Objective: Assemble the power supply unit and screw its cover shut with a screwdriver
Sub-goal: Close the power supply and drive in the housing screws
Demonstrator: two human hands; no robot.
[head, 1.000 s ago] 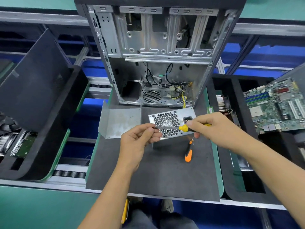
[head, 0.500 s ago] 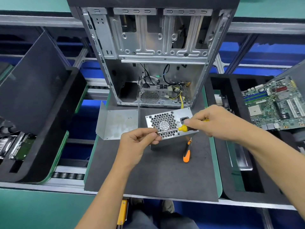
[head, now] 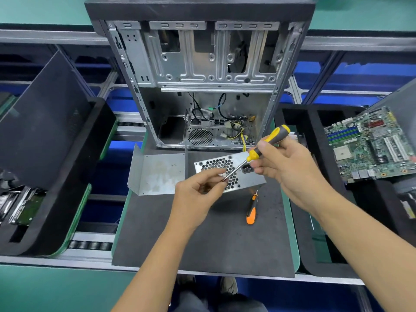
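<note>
Nearest, the left hand (head: 198, 192) is curled, its fingertips (head: 219, 174) pinched together at the tip of the screwdriver (head: 261, 149); they look to be steadying the bit or seating a screw on it, though no screw can be made out. The right hand (head: 286, 163) is wrapped round the yellow and grey handle, holding the tool slanted so that the shaft runs down and left to meet the left fingers, probably so the tip can be loaded before it goes to a hole. Both hands hover just above the PSU (head: 227, 170), which lies on the grey mat (head: 202, 244) with its honeycomb grille face turned up toward the camera, handy for reaching the cover screws. Just to its near right a second, orange-handled driver (head: 251, 210) lies loose on the mat, spare for now. To the PSU's left a bent metal plate (head: 157, 172) rests on the mat's edge; whether it is the cover I cannot tell. Behind stands the open case (head: 202, 70), cables showing inside. Far right, a motherboard (head: 369, 143) leans in a black foam tray (head: 315, 122).
</note>
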